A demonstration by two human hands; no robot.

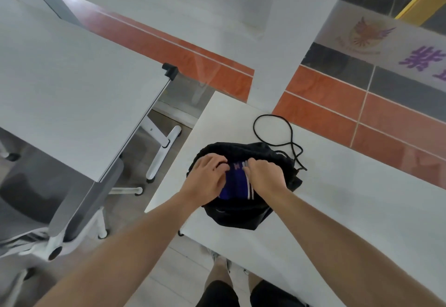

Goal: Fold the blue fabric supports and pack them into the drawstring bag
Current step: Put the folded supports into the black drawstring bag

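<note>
On my feed the blue fabric supports [233, 182] sit down in the open mouth of the black drawstring bag [241, 217], dead centre of the frame, white stripes showing. Left hand [210, 178] has its fingers curled onto the blue fabric. Right hand [265, 176] is knuckles-up with fingers tucked into the bag, and I can't tell what it's gripping, if anything. The bag's cord [265, 115] loops loose just above it. All on 1 white table [337, 210]; a 2nd table [72, 101] upper left, grey chair [79, 200] lower left.
</note>
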